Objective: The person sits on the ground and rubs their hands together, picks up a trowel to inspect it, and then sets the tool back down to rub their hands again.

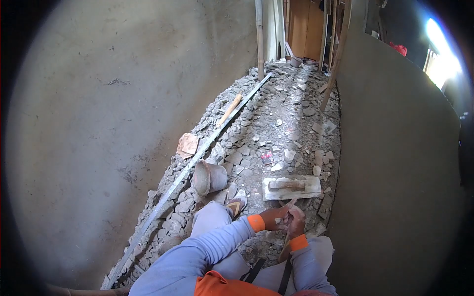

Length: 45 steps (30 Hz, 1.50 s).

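My left hand and my right hand meet in front of my body, above the rubble. Their fingers are bunched together, and whether anything small is between them is too fine to make out. Just beyond them a white rectangular float with a worn wooden handle lies flat on the ground. To the left, a grey bucket rests tipped on its side near my sandalled foot.
A long metal straightedge runs along the left rubble, with a wooden piece beside it. Broken tile lies near the left wall. Bamboo poles stand ahead; a plastered wall borders the right.
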Each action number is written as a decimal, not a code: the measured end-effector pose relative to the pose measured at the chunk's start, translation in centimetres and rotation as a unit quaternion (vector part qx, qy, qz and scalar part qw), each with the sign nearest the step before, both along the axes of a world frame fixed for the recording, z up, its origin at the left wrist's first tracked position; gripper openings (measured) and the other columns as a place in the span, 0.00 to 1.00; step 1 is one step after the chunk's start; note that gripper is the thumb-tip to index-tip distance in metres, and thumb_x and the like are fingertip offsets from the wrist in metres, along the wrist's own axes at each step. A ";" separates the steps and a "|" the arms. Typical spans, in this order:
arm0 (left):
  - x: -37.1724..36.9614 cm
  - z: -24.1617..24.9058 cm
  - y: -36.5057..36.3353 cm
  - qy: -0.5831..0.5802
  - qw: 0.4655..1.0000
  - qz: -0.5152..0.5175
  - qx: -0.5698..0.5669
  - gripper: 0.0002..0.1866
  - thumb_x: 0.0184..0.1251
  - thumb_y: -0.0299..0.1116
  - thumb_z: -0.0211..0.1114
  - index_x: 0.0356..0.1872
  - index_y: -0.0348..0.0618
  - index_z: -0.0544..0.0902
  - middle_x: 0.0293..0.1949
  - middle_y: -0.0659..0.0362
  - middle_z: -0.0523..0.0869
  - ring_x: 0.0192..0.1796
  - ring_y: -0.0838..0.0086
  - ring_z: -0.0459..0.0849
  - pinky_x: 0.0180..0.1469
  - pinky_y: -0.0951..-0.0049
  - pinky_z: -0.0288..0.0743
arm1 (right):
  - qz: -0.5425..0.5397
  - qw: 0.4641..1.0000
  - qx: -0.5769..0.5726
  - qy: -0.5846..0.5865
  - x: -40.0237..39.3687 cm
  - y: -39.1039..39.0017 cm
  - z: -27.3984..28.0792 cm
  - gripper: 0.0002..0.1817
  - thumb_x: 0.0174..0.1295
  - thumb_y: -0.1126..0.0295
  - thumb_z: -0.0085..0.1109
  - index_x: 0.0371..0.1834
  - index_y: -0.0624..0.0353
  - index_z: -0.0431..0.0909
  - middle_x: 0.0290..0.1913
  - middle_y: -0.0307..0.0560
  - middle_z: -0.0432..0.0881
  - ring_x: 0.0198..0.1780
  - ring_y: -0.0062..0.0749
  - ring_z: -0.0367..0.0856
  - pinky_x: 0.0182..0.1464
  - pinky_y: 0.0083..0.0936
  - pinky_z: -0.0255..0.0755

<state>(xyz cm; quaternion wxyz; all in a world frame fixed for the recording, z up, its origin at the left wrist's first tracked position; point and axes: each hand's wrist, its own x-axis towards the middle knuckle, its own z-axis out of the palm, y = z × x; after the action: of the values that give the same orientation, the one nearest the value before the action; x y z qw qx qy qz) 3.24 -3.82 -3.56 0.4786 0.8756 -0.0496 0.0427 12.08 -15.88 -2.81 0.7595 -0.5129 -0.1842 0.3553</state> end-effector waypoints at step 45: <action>-0.3 -0.3 -0.2 -0.019 1.000 0.012 -0.014 0.61 0.53 0.32 0.71 0.74 0.47 0.29 0.37 0.57 0.78 0.38 0.67 0.77 0.46 0.71 0.73 | 0.015 1.000 -0.019 -0.015 0.0 0.1 -0.4 0.10 0.56 0.67 0.48 0.22 0.58 0.74 0.20 0.37 0.74 0.21 0.19 0.68 0.25 0.17 0.61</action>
<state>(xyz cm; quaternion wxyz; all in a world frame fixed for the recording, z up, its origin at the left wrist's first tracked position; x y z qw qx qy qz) 2.91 -3.99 -3.88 0.4889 0.8685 -0.0479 0.0660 12.13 -15.82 -3.17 0.7413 -0.5299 -0.1958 0.3625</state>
